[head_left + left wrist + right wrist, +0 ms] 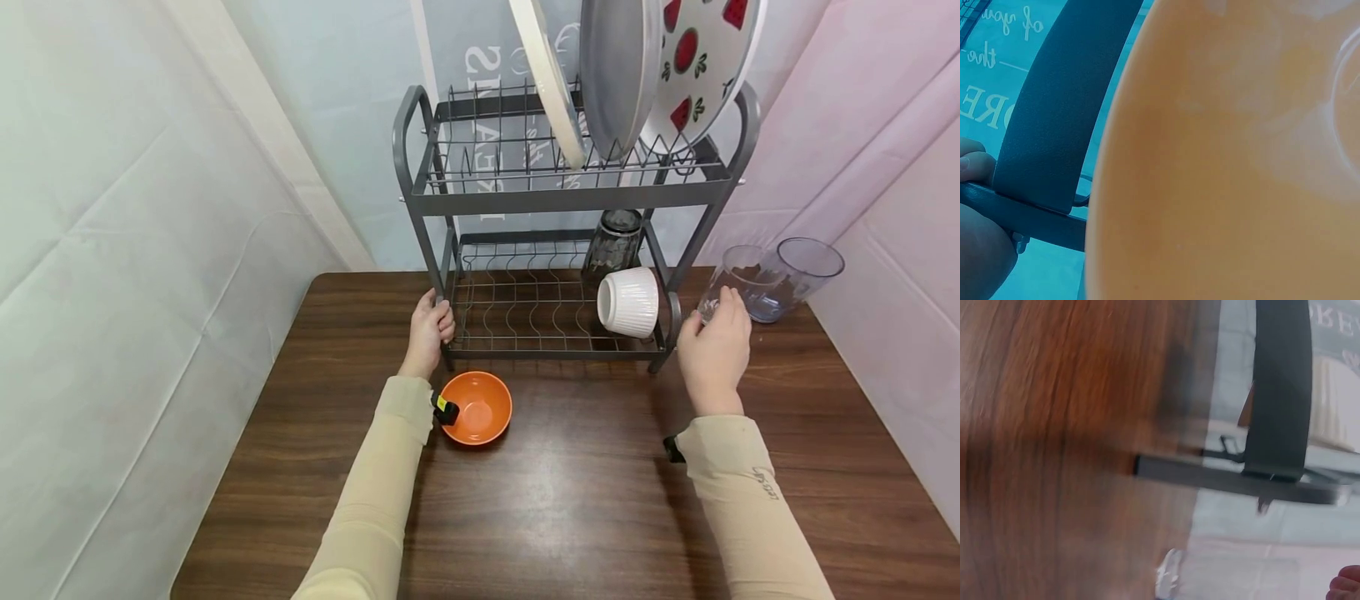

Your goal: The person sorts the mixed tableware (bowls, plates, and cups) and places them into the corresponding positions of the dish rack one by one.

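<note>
A two-tier dark grey dish rack (pixel 562 200) stands at the back of the wooden table. With curled fingers my left hand (pixel 429 333) grips the rack's lower left side; the left wrist view shows fingers above and below the frame bar. Just in front of that corner lies an orange bowl (pixel 491 404), filling much of the left wrist view. My right hand (pixel 716 354) is beside the rack's right leg, thumb apart from its loosely bent fingers. It overlaps a clear glass (pixel 738 271); whether they touch, I cannot tell. Behind stands a bluish glass (pixel 806 275).
Several plates, one with red patterns (pixel 705 75), stand upright on the top tier. The lower tier holds a white ribbed cup (pixel 633 304) on its side and a dark glass (pixel 611 250). White cloth walls (pixel 150 250) border the table (pixel 555 517).
</note>
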The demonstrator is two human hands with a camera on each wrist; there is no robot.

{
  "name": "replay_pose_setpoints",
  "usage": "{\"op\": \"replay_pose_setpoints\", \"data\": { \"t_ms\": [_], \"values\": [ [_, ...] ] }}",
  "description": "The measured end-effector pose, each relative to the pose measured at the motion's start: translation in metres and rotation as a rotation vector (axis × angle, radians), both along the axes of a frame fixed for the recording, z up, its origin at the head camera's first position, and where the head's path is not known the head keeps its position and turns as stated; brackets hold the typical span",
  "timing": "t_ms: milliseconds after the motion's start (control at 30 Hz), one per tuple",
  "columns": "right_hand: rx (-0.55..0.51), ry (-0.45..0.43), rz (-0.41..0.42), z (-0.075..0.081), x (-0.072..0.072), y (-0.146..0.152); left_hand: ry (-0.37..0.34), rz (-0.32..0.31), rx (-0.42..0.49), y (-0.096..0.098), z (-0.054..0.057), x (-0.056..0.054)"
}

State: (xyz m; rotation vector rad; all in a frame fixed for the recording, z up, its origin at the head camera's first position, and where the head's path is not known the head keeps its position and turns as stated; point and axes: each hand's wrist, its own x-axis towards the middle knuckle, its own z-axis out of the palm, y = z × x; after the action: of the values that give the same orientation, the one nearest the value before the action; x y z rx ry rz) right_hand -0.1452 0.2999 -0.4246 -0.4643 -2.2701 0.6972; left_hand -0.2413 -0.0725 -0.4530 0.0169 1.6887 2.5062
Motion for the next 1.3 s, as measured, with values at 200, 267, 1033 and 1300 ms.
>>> {"op": "replay_pose_setpoints", "data": {
  "t_ms": [200, 267, 1033, 1300],
  "values": [
    [-0.148, -0.064, -0.055, -0.006, 0.000, 0.020, 0.000, 0.001, -0.010, -0.001, 0.000, -0.001],
    [-0.203, -0.093, -0.080, -0.009, -0.002, 0.028, -0.002, 0.003, -0.013, -0.002, -0.001, -0.001],
    [-0.597, -0.286, -0.147, -0.039, -0.039, 0.084, -0.003, -0.023, 0.013, 0.000, -0.001, -0.001],
    [-0.625, -0.233, -0.090, -0.049, -0.053, 0.094, 0.005, -0.027, 0.007, -0.001, 0.000, -0.002]
  ]
}}
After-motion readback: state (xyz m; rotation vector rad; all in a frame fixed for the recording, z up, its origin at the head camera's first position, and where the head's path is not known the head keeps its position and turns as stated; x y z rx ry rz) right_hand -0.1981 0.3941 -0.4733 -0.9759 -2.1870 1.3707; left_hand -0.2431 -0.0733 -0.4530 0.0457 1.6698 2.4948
